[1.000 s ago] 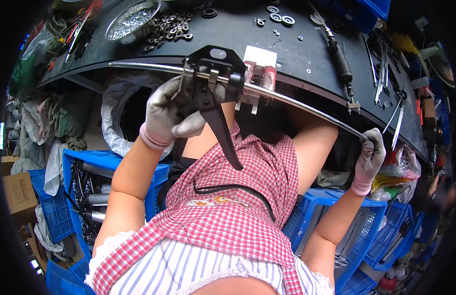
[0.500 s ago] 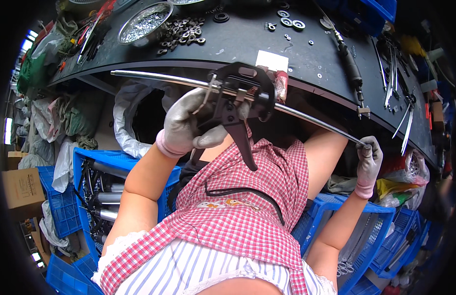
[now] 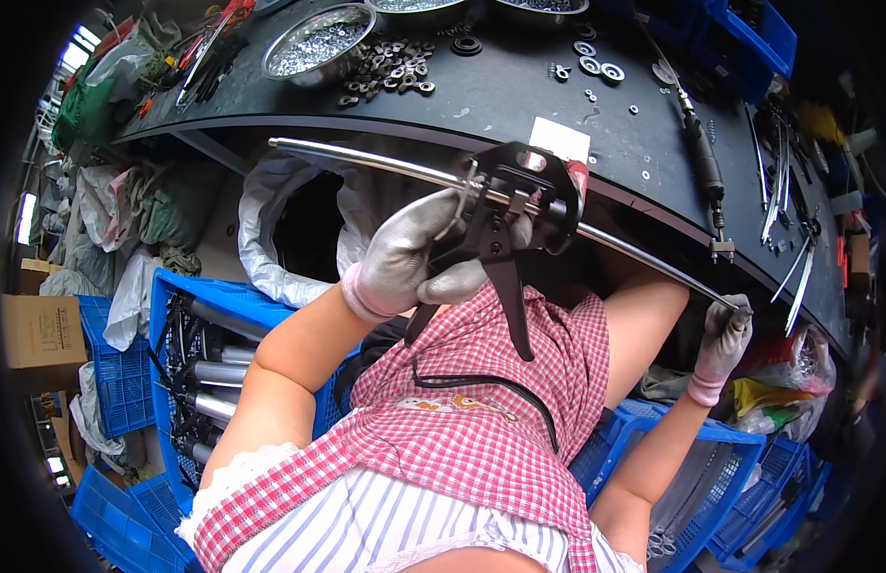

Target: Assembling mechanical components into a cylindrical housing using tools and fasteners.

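Note:
Both my hands wear grey-coated work gloves with pink cuffs. My left hand is closed round the grip of a black caulking gun, held in front of the bench edge above my lap. Its black trigger lever points down toward my apron. A long shiny metal rod passes through the gun body, sticking out on both sides. At the rod's right end, my right hand pinches the tip between thumb and fingers. The fingers of my left hand behind the grip are partly hidden.
On the dark bench stand metal bowls of small parts, beside a heap of metal pieces. Washers and a power screwdriver lie further right. Blue crates flank me; a white-lined bin is under the bench.
The caulking gun, its rod and my left hand have shifted right and slightly down. My right hand is a little lower, still pinching the rod's end. The whole view has shifted somewhat.

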Motion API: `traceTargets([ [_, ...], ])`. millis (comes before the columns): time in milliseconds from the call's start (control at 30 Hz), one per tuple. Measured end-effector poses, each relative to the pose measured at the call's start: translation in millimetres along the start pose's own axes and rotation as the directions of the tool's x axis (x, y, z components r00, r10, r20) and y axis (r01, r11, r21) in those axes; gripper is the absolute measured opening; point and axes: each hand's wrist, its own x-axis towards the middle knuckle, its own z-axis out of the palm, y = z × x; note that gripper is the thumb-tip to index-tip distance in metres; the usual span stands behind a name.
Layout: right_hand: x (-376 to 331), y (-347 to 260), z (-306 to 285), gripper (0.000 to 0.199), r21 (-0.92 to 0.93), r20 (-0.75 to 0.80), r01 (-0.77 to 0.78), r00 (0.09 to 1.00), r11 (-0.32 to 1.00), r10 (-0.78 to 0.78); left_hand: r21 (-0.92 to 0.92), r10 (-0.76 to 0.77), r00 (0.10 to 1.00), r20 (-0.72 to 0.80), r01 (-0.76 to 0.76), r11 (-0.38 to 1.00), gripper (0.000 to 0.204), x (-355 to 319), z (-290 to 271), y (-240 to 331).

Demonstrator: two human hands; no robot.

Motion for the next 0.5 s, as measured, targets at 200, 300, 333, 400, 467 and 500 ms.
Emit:
traceTargets([
  [200, -10, -21, 74, 0.05, -0.092, 0.13, 0.078, 0.989, 0.993, -0.066, 0.089, -0.097, 0.979, 0.178, 0.082, 0.993, 0.06, 12, 0, -28],
  [300, -28, -35, 115, 0.046, -0.003, 0.082, 0.078, 0.994, 0.997, -0.078, 0.138, -0.102, 0.981, 0.167, 0.08, 0.987, 0.064, 18, 4, -37],
  [333, -29, -45, 122, 0.045, -0.039, 0.199, 0.09, 0.977, 0.995, -0.081, 0.134, -0.117, 0.976, 0.181, 0.093, 0.987, 0.064, 20, 4, -39],
  [400, -36, -55, 144, 0.051, -0.076, 0.29, 0.201, 0.941, 0.977, -0.172, 0.144, -0.166, 0.963, 0.211, 0.138, 0.98, 0.064, 19, 4, -49],
  [467, -49, -49, 159, 0.053, 0.061, 0.15, 0.137, 0.978, 0.989, -0.145, 0.141, -0.198, 0.963, 0.185, 0.173, 0.975, 0.066, 17, 11, -50],
  [500, -52, -53, 155, 0.053, 0.047, 0.14, 0.139, 0.98, 0.989, -0.144, 0.115, -0.196, 0.952, 0.237, 0.172, 0.978, 0.061, 18, 9, -52],
])
